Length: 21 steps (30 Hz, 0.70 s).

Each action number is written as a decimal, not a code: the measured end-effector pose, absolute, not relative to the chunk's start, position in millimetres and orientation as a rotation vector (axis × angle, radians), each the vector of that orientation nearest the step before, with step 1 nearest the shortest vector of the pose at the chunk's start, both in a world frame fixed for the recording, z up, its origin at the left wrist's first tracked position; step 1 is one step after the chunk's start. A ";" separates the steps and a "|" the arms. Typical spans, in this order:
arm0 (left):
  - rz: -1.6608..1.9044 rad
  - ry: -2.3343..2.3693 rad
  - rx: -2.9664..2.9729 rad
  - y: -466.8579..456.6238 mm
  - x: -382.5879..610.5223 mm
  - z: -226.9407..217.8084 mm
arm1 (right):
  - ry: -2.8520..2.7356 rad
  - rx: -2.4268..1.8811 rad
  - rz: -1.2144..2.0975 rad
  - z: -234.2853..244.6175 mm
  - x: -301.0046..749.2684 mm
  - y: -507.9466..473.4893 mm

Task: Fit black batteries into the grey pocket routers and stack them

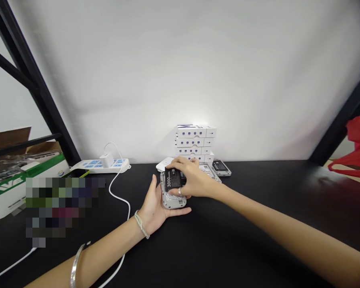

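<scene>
My left hand point(156, 208) cradles a small grey device point(172, 198) with its back cover off, palm under it and fingers curled around its edges. My right hand point(193, 178) comes in from the right and pinches a black battery point(174, 179) marked 3000mAh, held tilted over the device's open back. Whether the battery touches the compartment I cannot tell. Both hands hover just above the black table point(243, 224).
A stack of white boxes point(195, 142) stands against the wall behind the hands, with two more open devices point(220, 167) beside it. A white power strip point(100, 165) with a charger and cable point(120, 198) lies left. Cardboard boxes point(12, 176) sit far left, a red bag point(358, 148) far right.
</scene>
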<state>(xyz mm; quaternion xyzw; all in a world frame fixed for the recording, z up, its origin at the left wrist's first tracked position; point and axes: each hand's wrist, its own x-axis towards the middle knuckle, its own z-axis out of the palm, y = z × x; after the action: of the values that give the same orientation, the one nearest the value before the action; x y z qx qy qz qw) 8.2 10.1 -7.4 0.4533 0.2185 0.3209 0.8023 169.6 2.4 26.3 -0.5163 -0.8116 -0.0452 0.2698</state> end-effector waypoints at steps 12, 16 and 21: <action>0.706 0.478 0.952 12.2 7.6 -9.7 | -2.234 -1.380 0.365 18.9 167.9 1.2; 0.710 0.469 0.952 11.4 8.9 -10.1 | -2.453 -1.525 0.202 22.7 165.1 -7.2; 0.698 0.465 0.963 10.4 10.2 -9.6 | -2.471 -1.483 0.088 21.8 162.7 -7.8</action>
<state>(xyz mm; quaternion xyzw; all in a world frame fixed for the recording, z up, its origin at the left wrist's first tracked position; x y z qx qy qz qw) 10.2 10.4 -9.6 0.4495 0.2171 0.3259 0.8029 162.7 -7.8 21.8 -0.5100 -0.8500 0.0302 0.1287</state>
